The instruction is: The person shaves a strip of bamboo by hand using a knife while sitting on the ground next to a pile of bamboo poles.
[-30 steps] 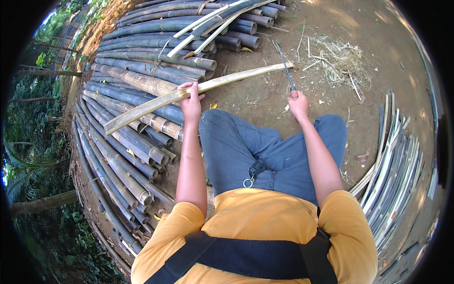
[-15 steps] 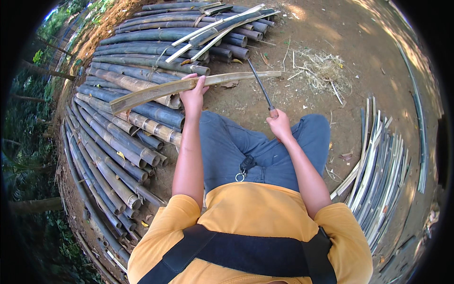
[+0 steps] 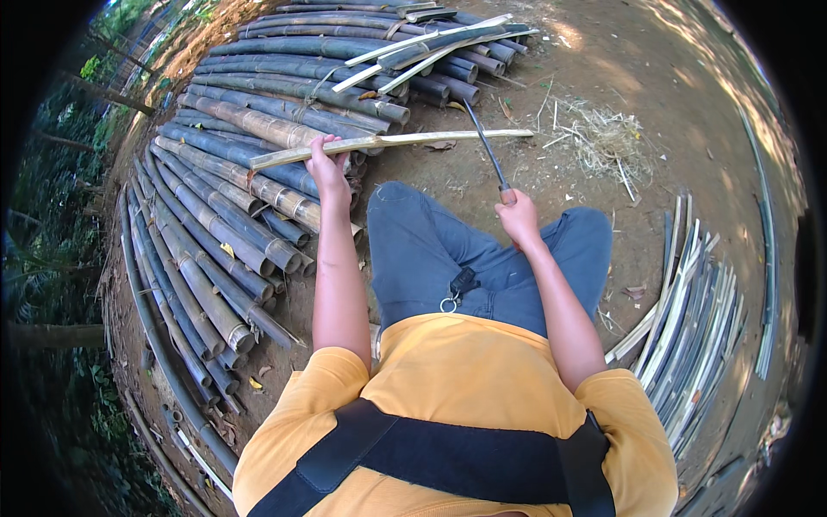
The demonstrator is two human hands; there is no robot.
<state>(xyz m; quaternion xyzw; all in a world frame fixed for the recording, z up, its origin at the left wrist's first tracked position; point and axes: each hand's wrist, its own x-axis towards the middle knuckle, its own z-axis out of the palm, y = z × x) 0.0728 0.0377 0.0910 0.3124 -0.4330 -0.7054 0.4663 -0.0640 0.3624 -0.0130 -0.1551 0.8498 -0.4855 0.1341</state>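
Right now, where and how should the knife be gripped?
Probably by the brown handle, coming from the near side, as the right hand does: the handle end lies nearest, while the long, slim blade points away.

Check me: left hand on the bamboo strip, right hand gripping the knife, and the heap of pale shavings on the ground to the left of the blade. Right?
Not quite: the heap of pale shavings is to the right of the blade, as the head view shows. The left hand is on the bamboo strip, the right hand gripping the knife.
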